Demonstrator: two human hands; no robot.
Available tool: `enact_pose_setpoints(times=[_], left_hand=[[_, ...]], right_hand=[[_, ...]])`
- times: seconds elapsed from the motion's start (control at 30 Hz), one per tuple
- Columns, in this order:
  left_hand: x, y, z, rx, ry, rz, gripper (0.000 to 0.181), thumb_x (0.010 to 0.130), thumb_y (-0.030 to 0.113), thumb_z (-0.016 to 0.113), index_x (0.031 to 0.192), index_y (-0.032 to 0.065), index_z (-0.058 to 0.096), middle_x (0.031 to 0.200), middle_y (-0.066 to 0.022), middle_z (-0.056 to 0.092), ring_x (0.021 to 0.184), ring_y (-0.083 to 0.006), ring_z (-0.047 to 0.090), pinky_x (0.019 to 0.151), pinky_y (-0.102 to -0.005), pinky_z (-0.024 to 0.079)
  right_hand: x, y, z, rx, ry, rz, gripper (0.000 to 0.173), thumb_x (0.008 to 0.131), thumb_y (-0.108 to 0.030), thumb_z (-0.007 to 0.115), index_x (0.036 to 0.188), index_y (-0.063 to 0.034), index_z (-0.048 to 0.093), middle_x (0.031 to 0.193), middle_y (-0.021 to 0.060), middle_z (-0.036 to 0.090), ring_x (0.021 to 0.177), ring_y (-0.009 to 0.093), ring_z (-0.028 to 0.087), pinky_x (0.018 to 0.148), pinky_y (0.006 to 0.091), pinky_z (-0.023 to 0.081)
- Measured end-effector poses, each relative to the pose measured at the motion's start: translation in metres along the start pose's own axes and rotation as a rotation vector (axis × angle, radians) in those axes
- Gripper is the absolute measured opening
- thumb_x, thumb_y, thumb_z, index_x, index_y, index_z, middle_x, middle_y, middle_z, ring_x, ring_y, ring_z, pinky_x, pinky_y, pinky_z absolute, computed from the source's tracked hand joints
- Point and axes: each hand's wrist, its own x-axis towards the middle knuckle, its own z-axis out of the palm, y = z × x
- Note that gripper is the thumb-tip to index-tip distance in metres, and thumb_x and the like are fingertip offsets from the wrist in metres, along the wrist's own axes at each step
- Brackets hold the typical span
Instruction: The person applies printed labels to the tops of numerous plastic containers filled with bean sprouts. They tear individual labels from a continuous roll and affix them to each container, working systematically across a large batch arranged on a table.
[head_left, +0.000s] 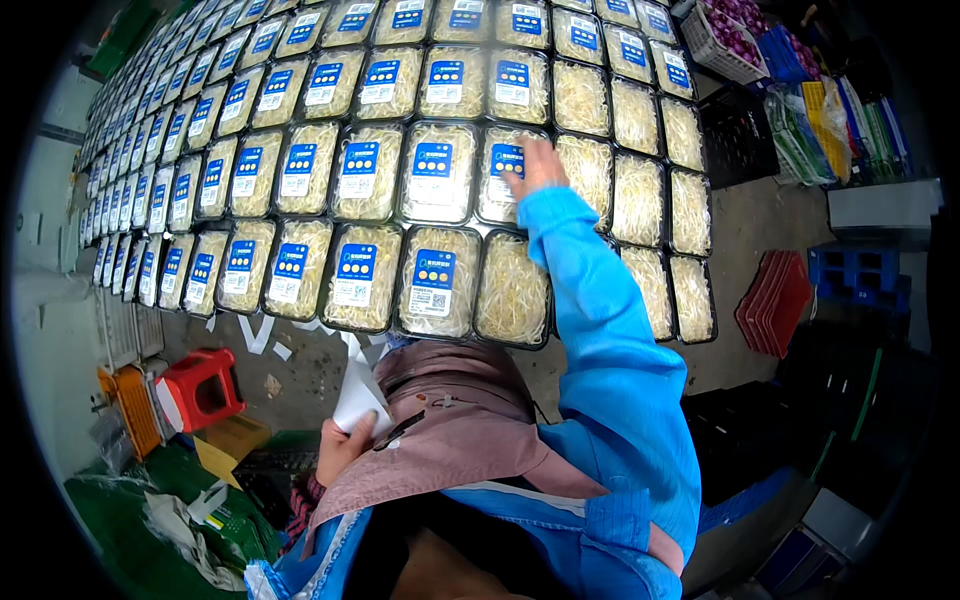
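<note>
Rows of black plastic trays packed with bean sprouts, wrapped in clear film, spread before me. My right hand reaches over them and rests on a blue-and-white label on a second-row tray, fingers partly spread. Its sleeve covers parts of the trays below. In my left hand, held low at my waist, is a white paper label strip. Labelled trays stretch to the left, among them a front-row tray. Several trays at the right have no label, such as the front-row sprout tray.
Left of me, a red plastic stool stands on the floor near scraps of white paper. To the right are stacked red crates, a blue pallet and a white crate of red onions.
</note>
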Motion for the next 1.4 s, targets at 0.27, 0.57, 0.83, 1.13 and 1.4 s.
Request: enact_pose_setpoints(times=[0.27, 0.57, 0.83, 1.13, 1.4], left_hand=[[0.053, 0.005, 0.016, -0.345, 0.202, 0.127, 0.032, 0.098, 0.028, 0.046, 0.099, -0.0014, 0.059, 0.083, -0.0032, 0.061, 0.07, -0.0083, 0.055, 0.06, -0.0251, 0.044], [0.064, 0.004, 0.008, -0.554, 0.281, 0.025, 0.035, 0.097, 0.034, 0.046, 0.102, 0.0011, 0.056, 0.091, -0.0066, 0.062, 0.076, -0.0148, 0.06, 0.066, -0.03, 0.049], [0.052, 0.0, -0.033, -0.442, 0.092, 0.221, 0.042, 0.099, 0.038, 0.039, 0.117, 0.0022, 0.05, 0.108, -0.0131, 0.059, 0.094, -0.0225, 0.061, 0.085, -0.0354, 0.047], [0.021, 0.015, -0.027, 0.045, -0.447, 0.171, 0.04, 0.092, 0.028, 0.057, 0.118, -0.003, 0.053, 0.112, -0.0111, 0.06, 0.095, -0.0159, 0.059, 0.084, -0.0307, 0.046], [0.052, 0.009, -0.001, -0.184, 0.018, 0.09, 0.038, 0.097, 0.033, 0.048, 0.102, -0.0036, 0.06, 0.084, -0.008, 0.064, 0.072, -0.0121, 0.061, 0.058, -0.0252, 0.049]], right_hand=[[-0.179, -0.155, -0.001, 0.974, -0.764, -0.584, 0.033, 0.083, -0.019, 0.064, 0.112, -0.0052, 0.056, 0.101, 0.0146, 0.06, 0.09, 0.031, 0.057, 0.083, 0.0392, 0.044], [-0.2, -0.163, -0.005, 1.02, -0.467, -0.566, 0.007, 0.083, -0.01, 0.061, 0.089, -0.0098, 0.064, 0.093, 0.0069, 0.06, 0.09, 0.026, 0.058, 0.082, 0.0359, 0.044], [-0.169, -0.065, -0.048, 1.173, -0.115, 0.453, 0.015, 0.083, -0.004, 0.065, 0.097, -0.0035, 0.061, 0.084, 0.0025, 0.062, 0.081, 0.008, 0.059, 0.066, 0.0254, 0.049], [-0.147, -0.033, -0.042, 0.101, -0.143, 0.177, 0.044, 0.073, -0.02, 0.075, 0.108, -0.0035, 0.055, 0.101, 0.0164, 0.058, 0.092, 0.035, 0.057, 0.079, 0.038, 0.048], [-0.202, -0.142, -0.019, 0.897, -0.504, -0.387, 0.05, 0.078, -0.021, 0.069, 0.123, -0.0071, 0.052, 0.109, 0.0166, 0.056, 0.095, 0.032, 0.055, 0.082, 0.04, 0.046]])
